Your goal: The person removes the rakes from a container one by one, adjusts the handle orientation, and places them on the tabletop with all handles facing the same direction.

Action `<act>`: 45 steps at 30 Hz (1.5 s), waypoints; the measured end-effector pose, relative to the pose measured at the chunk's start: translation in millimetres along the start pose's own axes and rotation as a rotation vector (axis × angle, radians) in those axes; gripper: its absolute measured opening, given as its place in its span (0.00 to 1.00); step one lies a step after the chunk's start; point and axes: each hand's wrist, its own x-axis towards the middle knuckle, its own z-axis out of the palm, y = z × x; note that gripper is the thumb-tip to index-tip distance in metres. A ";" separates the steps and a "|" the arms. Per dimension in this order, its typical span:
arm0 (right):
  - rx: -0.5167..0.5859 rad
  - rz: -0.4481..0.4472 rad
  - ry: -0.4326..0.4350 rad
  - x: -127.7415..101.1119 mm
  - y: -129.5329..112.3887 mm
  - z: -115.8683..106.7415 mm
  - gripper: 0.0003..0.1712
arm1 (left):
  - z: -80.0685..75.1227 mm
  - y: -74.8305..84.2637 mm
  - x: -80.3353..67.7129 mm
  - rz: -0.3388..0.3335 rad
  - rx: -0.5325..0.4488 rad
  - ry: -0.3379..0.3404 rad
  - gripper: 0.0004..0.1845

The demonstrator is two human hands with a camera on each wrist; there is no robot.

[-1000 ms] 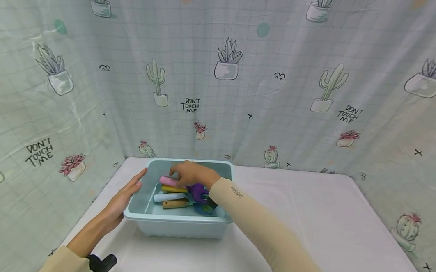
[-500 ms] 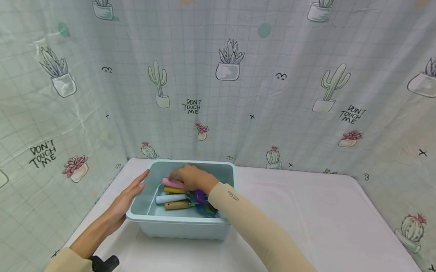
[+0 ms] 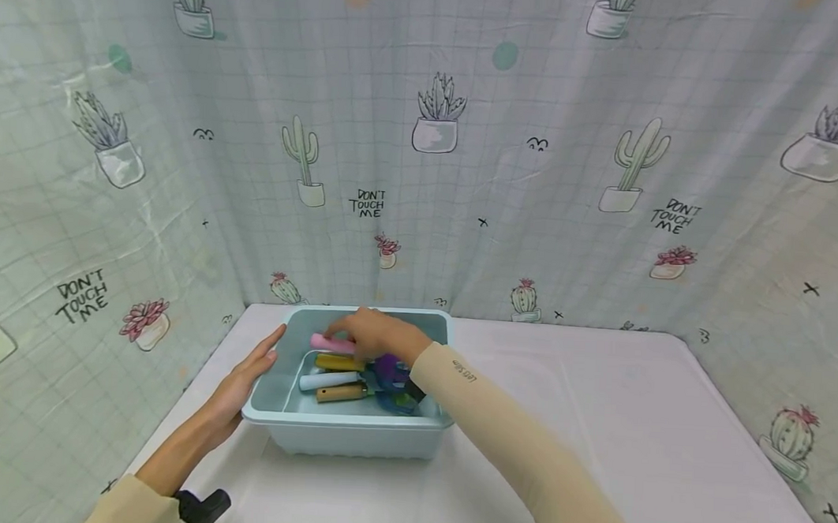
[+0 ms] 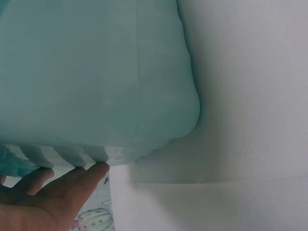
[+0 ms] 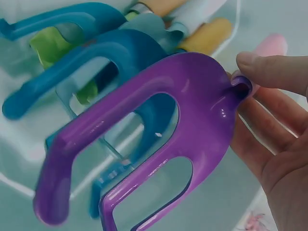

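Note:
A light blue plastic bin (image 3: 346,421) stands on the white table. My right hand (image 3: 381,334) reaches into it and grips a toy garden hand rake by its pink handle (image 3: 332,343). In the right wrist view the rake's purple pronged head (image 5: 204,103) points away from the hand, with thumb and fingers around the neck. My left hand (image 3: 244,380) rests against the bin's left side. In the left wrist view its fingertips (image 4: 98,168) touch the outer wall under the rim.
Beside the rake lie tools with a yellow handle (image 3: 338,363), a pale blue handle (image 3: 329,380) and a tan handle (image 3: 341,393). A blue pronged head (image 5: 130,48) lies under the purple one. Behind the table (image 3: 561,403) hangs a cactus-print curtain (image 3: 371,93).
My right hand came down onto the pink handle and took hold. The handle has since risen slightly away from the yellow one. My left hand has stayed at the bin.

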 end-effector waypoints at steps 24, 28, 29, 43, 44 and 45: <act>0.033 -0.052 0.020 -66.6 -4.7 -78.6 0.38 | -0.3 0.8 3.0 -0.016 0.043 0.014 0.33; 0.048 -0.077 0.057 -83.3 2.5 -90.2 0.36 | 0.3 1.2 3.4 -0.019 0.058 0.015 0.33; 0.053 -0.080 0.065 -87.6 5.2 -92.7 0.36 | 0.4 1.3 3.5 -0.018 0.059 0.013 0.33; 0.106 0.032 0.089 -155.4 58.4 -102.3 0.34 | 4.2 -0.3 1.0 0.016 0.069 0.026 0.34; 0.101 0.045 0.091 -160.0 62.3 -100.9 0.34 | 4.2 -0.3 0.7 0.017 0.074 0.026 0.34; 0.101 0.059 0.092 -164.6 66.0 -99.5 0.34 | 4.0 -0.3 0.5 0.016 0.076 0.026 0.34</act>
